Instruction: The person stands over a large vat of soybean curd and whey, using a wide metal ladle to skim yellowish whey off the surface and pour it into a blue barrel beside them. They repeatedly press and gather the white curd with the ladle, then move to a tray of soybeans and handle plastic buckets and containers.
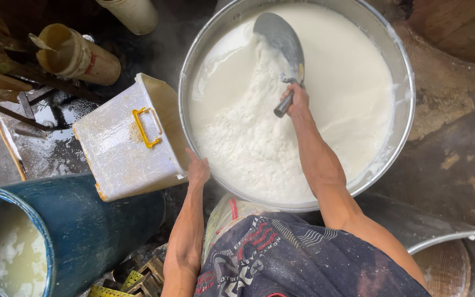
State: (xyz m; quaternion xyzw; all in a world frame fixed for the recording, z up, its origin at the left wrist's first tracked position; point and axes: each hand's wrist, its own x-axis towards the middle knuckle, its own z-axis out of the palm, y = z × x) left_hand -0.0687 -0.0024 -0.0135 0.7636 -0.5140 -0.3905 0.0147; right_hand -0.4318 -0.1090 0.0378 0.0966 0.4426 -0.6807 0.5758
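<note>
Right hand, arm outstretched, grips scoop over vat; left hand steadies tilted tub.

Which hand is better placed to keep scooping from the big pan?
Right. The right hand already grips the metal scoop over the white liquid; the left hand steadies the tilted white bin.

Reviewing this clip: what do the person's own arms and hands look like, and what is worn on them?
Both arms are bare from shoulder to fingertips: no sleeves, gloves, watch or rings show on the left hand or the right hand. The forearms look lean and sinewy. The only clothing in view is a dark navy sleeveless printed shirt with white and red graphics, dusted with pale specks.
</note>
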